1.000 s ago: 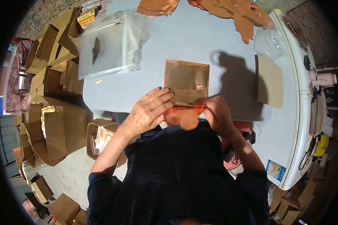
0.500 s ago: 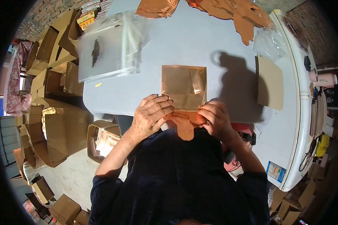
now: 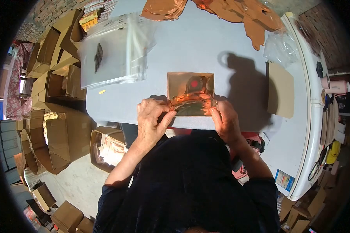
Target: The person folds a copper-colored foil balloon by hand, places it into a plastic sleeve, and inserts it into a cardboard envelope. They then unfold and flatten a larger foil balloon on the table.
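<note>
Head view: near edge of the pale grey table [image 3: 206, 42] hidden by the person's dark torso
Left hand [image 3: 151, 118]: fingers pinching near-left corner of the shiny copper foil pouch [image 3: 190, 93]
Right hand [image 3: 224, 119]: pinching near-right corner
Pouch: one, between both hands, far end on table; contents unclear
Right: one brown cardboard sheet [image 3: 280, 90]
Far left: stack of clear plastic bags [image 3: 112, 50], count unclear
Far edge: copper foil cut-outs [image 3: 237, 11], cut off

Dark navy top, rolled sleeves
</note>
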### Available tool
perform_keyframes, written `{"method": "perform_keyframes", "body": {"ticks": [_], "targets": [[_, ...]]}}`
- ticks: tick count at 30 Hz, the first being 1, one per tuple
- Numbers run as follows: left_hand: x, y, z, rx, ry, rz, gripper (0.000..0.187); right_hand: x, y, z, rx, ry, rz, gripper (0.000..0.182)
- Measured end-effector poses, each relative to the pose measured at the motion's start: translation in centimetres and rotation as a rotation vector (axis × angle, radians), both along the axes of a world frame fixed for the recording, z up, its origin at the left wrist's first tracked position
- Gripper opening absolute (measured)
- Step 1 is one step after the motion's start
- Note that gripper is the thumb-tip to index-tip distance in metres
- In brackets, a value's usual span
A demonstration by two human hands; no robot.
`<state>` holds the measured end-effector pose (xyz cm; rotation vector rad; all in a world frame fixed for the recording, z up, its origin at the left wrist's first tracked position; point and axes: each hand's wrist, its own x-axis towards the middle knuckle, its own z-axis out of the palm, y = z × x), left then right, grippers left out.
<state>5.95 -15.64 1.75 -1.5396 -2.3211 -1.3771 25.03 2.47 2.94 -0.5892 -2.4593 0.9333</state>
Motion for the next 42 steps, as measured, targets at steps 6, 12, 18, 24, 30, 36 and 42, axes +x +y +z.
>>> {"method": "perform_keyframes", "body": {"ticks": [6,12,18,24,30,36,42], "targets": [[0.0,0.6,-0.4,-0.075,0.059,0.059,0.018,-0.9,0.0,0.3,0.044,-0.019,-0.025,0.006],[0.1,1.7,-0.6,-0.145,0.199,0.111,0.020,-1.2,0.1,-0.9,0.139,-0.094,-0.072,0.007],[0.0,2.0,-0.3,-0.189,0.261,0.114,0.020,-2.0,-0.5,-0.8,0.093,-0.073,-0.157,0.007],[-0.6,1.8,1.2,-0.074,0.180,0.074,0.022,-2.1,-0.6,-0.7,0.064,-0.115,-0.172,0.020],[0.5,3.9,2.8,-0.130,0.344,-0.397,0.053,-1.9,-0.3,-0.8,0.140,-0.155,-0.145,0.021],[0.1,4.8,1.4,-0.404,0.278,-0.452,0.083,-2.1,-0.4,-0.7,0.186,-0.147,-0.149,0.021],[0.2,4.6,0.5,-0.488,0.333,-0.398,0.085,-2.4,-0.1,-0.6,0.187,-0.147,-0.129,0.017]]}}
